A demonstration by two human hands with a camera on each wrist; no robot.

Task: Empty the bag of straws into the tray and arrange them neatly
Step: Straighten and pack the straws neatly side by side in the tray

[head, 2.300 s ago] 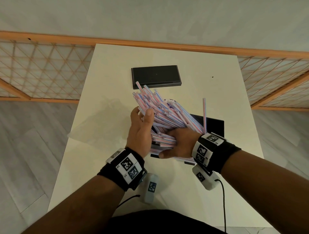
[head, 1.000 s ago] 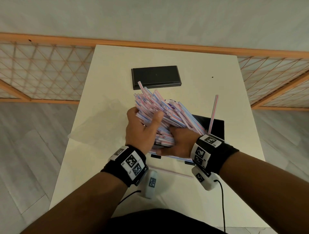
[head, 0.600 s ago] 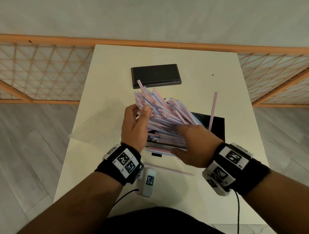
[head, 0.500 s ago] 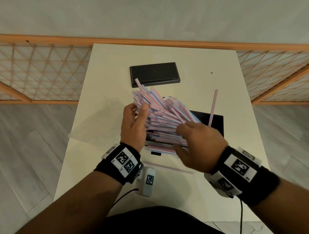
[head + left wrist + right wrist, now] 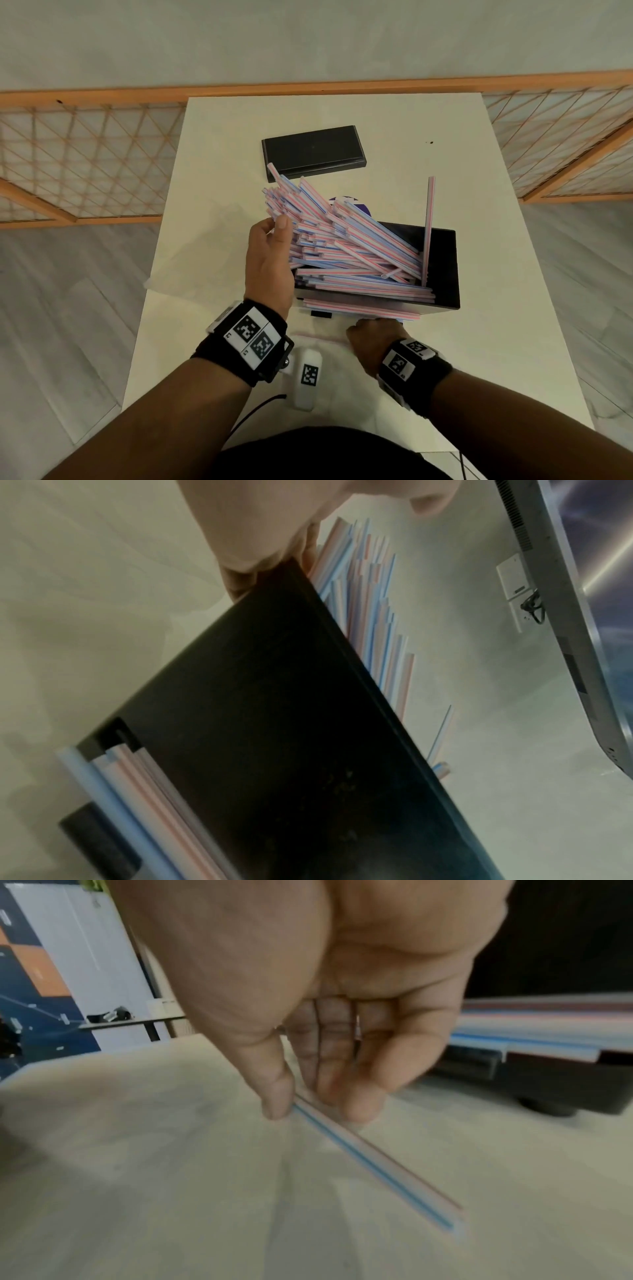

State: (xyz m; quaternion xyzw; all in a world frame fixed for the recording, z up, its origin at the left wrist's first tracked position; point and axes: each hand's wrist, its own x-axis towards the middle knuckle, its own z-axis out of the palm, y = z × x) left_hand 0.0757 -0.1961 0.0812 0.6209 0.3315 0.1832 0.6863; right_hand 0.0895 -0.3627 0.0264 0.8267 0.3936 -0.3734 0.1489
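table (image 5: 486, 212); right hand (image 5: 371, 342) pinches stray straw (image 5: 377, 1167).

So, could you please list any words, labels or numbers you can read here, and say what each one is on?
No readable words, brands or numbers.
Wrist bands: square black-and-white code markers; tiny characters beside them are too small to read.
White camera unit: a code marker only.
Purple disc behind the straws: white marks, mostly hidden, unreadable.

Straws (image 5: 346, 246): smooth, striped pink, blue and white, plastic-looking. Tray (image 5: 443, 270): black, matt, hard. Flat black lid (image 5: 313, 150) at 12 o'clock: slight sheen. Table (image 5: 212, 171): cream, matt, smooth. Clear bag (image 5: 202, 253) at 9 o'clock: thin film.
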